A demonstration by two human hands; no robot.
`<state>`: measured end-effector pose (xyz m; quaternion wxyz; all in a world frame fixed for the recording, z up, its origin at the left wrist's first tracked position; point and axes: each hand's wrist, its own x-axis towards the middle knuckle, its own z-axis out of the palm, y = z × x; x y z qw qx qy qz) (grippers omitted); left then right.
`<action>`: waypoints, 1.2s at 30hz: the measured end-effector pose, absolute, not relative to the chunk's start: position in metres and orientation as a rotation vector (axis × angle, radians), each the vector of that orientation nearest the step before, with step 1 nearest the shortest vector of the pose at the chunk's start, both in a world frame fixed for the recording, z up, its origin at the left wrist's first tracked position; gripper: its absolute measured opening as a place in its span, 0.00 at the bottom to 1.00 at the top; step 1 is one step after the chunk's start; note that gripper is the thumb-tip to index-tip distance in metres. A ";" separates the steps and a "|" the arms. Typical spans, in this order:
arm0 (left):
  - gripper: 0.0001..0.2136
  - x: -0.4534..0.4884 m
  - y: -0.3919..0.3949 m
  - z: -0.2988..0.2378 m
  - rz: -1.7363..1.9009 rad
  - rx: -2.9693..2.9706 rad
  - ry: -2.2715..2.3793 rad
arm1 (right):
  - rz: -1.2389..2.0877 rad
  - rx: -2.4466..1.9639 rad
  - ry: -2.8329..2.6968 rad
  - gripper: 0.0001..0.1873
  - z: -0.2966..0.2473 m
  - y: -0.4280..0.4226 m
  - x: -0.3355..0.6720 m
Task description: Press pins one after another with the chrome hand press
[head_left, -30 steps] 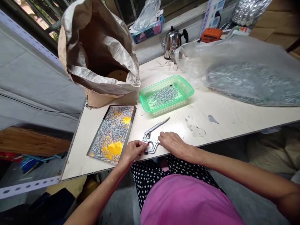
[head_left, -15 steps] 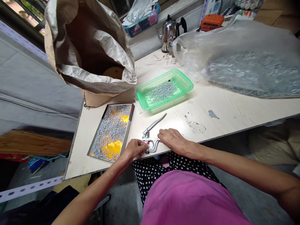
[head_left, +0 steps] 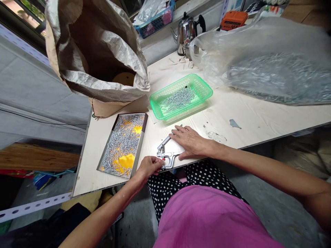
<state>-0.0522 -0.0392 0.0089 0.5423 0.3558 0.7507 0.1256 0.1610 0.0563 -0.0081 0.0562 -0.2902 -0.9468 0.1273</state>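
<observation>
Here at the near edge of the desk (head_left: 245, 110), silver pliers (head_left: 170, 155)! Left hand (head_left: 151, 166) at their eight o'clock, grip pressed together, anything inside too small to tell. Right hand (head_left: 190, 140) at two o'clock, grip spread across both handles (head_left: 165, 142). Green basket (head_left: 186, 110) at twelve, tray (head_left: 139, 145) at nine.

Silver metal hand pliers (head_left: 170, 158) w/ a dark coil spring (head_left: 163, 148) & small red bit nr the head, side-on at the front edge of a pale tabletop (head_left: 152, 137). Handles spread apart: upper handle (head_left: 164, 141) slants up & R, far part mostly covered; lower handle (head_left: 176, 153) runs R off a curved, C-shaped frame (head_left: 172, 161). Mouth gap faces L, partly hidden; any pc. in it too small to tell.
</observation>
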 end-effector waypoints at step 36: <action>0.21 -0.010 -0.010 -0.014 0.172 2.444 1.484 | 0.266 -0.950 -2.900 0.07 -0.018 0.024 0.188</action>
